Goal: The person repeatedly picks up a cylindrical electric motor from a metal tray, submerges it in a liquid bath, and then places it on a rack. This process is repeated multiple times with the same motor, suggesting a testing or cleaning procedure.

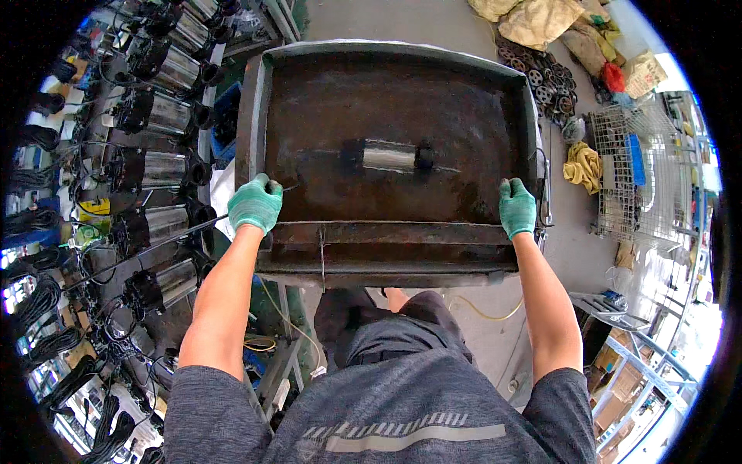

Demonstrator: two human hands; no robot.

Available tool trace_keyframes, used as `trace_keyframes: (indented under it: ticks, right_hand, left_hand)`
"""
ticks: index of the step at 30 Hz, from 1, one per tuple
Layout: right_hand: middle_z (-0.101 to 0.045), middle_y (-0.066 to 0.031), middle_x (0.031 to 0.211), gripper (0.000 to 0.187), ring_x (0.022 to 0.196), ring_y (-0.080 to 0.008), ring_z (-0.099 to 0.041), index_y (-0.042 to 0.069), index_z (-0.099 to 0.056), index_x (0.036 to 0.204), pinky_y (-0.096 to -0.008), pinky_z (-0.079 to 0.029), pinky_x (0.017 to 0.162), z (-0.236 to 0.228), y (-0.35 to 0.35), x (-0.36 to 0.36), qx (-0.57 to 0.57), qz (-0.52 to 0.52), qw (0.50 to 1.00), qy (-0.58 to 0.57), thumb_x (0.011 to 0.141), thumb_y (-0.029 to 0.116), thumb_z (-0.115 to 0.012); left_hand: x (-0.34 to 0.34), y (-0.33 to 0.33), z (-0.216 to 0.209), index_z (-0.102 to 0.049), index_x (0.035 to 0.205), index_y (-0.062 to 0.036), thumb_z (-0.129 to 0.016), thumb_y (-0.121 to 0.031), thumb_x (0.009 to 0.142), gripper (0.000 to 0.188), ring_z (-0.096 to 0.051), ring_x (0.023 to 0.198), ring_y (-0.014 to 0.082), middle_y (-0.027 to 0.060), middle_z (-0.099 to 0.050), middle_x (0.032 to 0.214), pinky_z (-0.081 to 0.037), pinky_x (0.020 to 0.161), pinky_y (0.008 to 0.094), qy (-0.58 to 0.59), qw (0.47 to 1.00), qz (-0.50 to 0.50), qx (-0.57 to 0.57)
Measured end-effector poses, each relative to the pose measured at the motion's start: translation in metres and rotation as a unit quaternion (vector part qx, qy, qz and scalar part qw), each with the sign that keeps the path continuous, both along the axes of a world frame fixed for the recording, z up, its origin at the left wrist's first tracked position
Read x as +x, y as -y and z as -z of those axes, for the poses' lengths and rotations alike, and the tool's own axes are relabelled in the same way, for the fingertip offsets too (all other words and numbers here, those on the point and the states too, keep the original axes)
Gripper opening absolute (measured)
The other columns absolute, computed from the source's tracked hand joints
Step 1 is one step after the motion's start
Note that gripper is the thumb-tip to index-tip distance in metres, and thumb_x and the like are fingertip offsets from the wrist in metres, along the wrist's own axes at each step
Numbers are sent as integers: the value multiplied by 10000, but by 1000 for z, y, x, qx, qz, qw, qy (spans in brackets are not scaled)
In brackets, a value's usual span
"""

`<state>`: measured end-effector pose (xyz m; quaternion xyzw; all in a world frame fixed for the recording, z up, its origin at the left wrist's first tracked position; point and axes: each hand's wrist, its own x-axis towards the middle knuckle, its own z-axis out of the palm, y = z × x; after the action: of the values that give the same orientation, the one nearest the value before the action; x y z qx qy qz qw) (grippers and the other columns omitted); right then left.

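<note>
In front of me is a large, dark metal tank [394, 249] with a raised rim and a brown, wet-looking inside. My left hand [255, 205], in a green glove, is closed over its left rim. On the opposite rim, my right hand [517, 207], gloved the same way, is also closed. Between them, toward the middle of the tank, lies a silver cylinder with black ends [389, 155], resembling a pump. It lies apart from both hands. A crossbar [417, 232] spans the tank near my side, with a thin upright rod [322, 255] against it.
Rows of silver and black pumps [166, 112] with coiled black cables [35, 301] stand along the left. To the right are wire baskets [649, 170], a yellow cloth [583, 168] and a heap of dark wheel-like parts [541, 81]. A yellow hose [495, 315] crosses the floor.
</note>
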<state>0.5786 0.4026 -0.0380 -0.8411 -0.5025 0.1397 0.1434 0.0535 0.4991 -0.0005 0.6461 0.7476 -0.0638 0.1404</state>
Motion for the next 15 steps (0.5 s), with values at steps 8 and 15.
trace_keyframes:
  ticks: [8, 15]
  right_hand:
    - [-706, -259, 977, 396, 945, -495, -654, 89, -668, 1083, -573, -514, 797, 0, -1, 1, -55, 3, 998, 31, 1032, 443, -497]
    - [-704, -258, 976, 375, 937, -494, -653, 86, -663, 1066, -576, -512, 785, -5, -3, -2, -52, -8, 998, 27, 1031, 419, -494]
  left_hand:
    - [1, 0, 2, -700, 966, -120, -560, -407, 954, 319, -689, 934, 442, 217, -729, 954, -539, 823, 538, 3, 1000, -14, 14]
    - [4, 1, 0, -708, 973, -127, -565, -405, 953, 313, -693, 905, 437, 200, -733, 914, -544, 805, 528, -9, 999, -22, 23]
